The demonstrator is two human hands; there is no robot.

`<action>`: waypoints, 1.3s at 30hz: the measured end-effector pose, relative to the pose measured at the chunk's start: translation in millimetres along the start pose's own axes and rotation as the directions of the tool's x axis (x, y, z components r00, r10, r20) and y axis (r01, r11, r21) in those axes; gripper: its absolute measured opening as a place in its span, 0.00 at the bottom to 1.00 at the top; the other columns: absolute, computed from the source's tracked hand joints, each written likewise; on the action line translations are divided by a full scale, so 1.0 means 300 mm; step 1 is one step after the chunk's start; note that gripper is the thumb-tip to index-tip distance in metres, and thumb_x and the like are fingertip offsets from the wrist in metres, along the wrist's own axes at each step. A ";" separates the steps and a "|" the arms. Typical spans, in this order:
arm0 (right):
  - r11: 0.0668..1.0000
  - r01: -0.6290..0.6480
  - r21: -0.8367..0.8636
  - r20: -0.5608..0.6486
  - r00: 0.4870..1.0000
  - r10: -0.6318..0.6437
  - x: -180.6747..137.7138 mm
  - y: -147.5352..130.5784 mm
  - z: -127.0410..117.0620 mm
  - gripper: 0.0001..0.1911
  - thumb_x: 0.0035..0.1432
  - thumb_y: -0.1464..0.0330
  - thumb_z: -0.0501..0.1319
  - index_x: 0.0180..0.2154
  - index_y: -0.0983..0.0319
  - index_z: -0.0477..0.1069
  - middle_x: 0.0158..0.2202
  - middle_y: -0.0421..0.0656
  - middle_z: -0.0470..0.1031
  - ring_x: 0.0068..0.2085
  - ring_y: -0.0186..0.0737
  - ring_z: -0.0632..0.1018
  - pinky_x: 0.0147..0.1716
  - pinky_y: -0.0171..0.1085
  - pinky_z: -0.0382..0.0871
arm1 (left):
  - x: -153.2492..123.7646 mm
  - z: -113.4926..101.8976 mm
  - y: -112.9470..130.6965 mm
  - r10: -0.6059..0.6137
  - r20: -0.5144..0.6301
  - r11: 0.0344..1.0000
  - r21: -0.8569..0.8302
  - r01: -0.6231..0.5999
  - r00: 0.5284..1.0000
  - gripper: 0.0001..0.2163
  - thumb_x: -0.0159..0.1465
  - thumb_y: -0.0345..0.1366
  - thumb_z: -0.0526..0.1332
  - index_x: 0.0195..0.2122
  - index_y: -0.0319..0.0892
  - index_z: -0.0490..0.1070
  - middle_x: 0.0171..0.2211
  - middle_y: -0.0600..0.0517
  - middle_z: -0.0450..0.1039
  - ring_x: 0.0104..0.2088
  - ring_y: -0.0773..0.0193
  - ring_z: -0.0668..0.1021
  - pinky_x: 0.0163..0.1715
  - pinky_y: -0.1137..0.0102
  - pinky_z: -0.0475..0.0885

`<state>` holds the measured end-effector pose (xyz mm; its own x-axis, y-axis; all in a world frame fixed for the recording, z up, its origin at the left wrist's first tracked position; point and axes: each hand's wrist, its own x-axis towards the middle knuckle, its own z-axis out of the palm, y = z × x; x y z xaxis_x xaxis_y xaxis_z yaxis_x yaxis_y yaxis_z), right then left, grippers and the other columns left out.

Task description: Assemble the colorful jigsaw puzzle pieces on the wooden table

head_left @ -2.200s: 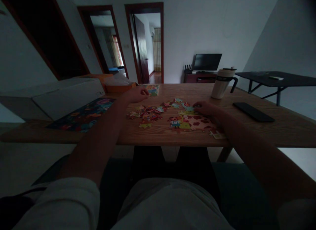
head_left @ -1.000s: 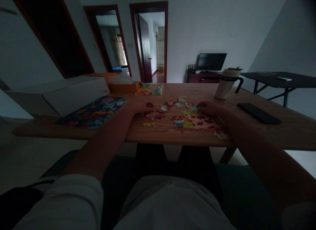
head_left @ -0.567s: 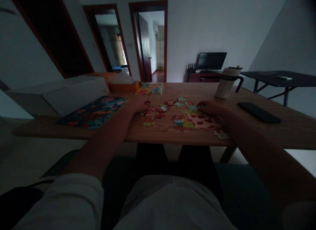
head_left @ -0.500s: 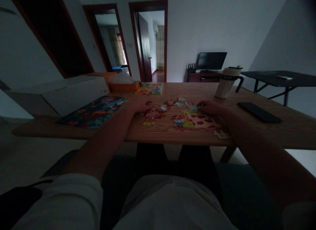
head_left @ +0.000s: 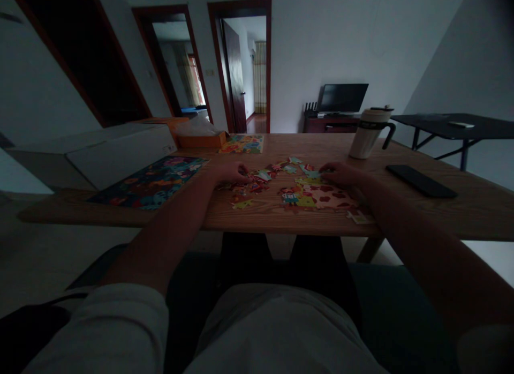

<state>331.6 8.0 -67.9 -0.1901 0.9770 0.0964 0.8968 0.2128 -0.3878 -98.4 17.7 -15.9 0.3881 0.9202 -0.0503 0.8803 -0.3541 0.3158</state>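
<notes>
Loose jigsaw puzzle pieces (head_left: 257, 184) lie in a heap in the middle of the table. My left hand (head_left: 233, 173) is at the heap's left edge, its fingers bent and a little apart, with nothing visible between them. To the right of the heap is a joined puzzle section (head_left: 331, 197) with brown patches on pink and a small figure at its left end. My right hand (head_left: 340, 174) is above that section, fingertips closed at a pale blue-green puzzle piece (head_left: 313, 173). A pale puzzle piece (head_left: 358, 217) lies near the table's front edge, beside my right forearm.
A dark blue finished puzzle (head_left: 150, 184) lies on the left of the wooden table (head_left: 257, 224), by a white box (head_left: 120, 151). Behind are an orange box (head_left: 203, 140) and a colourful puzzle (head_left: 243, 144). A lidded mug (head_left: 364, 135) and a black phone (head_left: 420, 181) are on the right.
My left hand's fingers have come slightly lower and further right, closer to the loose pieces. The right hand stays at the same puzzle piece.
</notes>
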 end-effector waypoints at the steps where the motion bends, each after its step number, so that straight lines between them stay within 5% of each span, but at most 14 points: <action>1: 1.000 -0.003 0.002 -0.001 1.000 0.003 0.000 -0.001 0.000 0.16 0.64 0.64 0.62 0.51 0.57 0.80 0.51 0.49 0.81 0.49 0.51 0.82 0.55 0.48 0.75 | -0.003 -0.001 0.000 0.005 -0.042 1.000 0.004 -0.005 0.999 0.27 0.53 0.57 0.71 0.49 0.45 0.77 0.47 0.48 0.80 0.45 0.54 0.80 0.39 0.69 0.70; 10: 1.000 -0.013 0.005 0.002 1.000 0.013 0.004 0.004 0.000 0.16 0.63 0.65 0.63 0.51 0.58 0.80 0.51 0.49 0.82 0.48 0.51 0.82 0.53 0.46 0.75 | 0.047 0.014 -0.095 -0.002 -0.265 0.970 -0.237 -0.063 0.964 0.23 0.59 0.43 0.70 0.54 0.43 0.70 0.40 0.49 0.81 0.37 0.60 0.81 0.35 0.69 0.73; 16: 1.000 0.020 -0.008 0.003 1.000 -0.020 0.010 0.008 0.004 0.15 0.64 0.65 0.62 0.51 0.59 0.80 0.50 0.49 0.82 0.48 0.50 0.82 0.52 0.45 0.77 | 0.008 0.001 -0.051 -0.058 -0.395 0.919 -0.380 -0.105 0.917 0.16 0.61 0.30 0.68 0.51 0.39 0.72 0.39 0.47 0.81 0.38 0.60 0.81 0.37 0.69 0.74; 39: 1.000 0.017 -0.015 0.009 1.000 -0.017 0.005 0.006 -0.003 0.17 0.64 0.65 0.62 0.52 0.59 0.80 0.51 0.50 0.82 0.48 0.51 0.82 0.53 0.47 0.76 | 0.024 -0.003 -0.043 -0.169 -0.453 0.829 -0.546 -0.122 0.875 0.12 0.65 0.22 0.63 0.49 0.36 0.72 0.38 0.49 0.77 0.31 0.69 0.78 0.34 0.72 0.75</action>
<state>333.3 9.8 -67.7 -0.2089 0.9734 0.0943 0.8995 0.2291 -0.3719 -107.2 29.0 -19.6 0.0669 0.9409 0.3320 0.5337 -0.3149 0.7849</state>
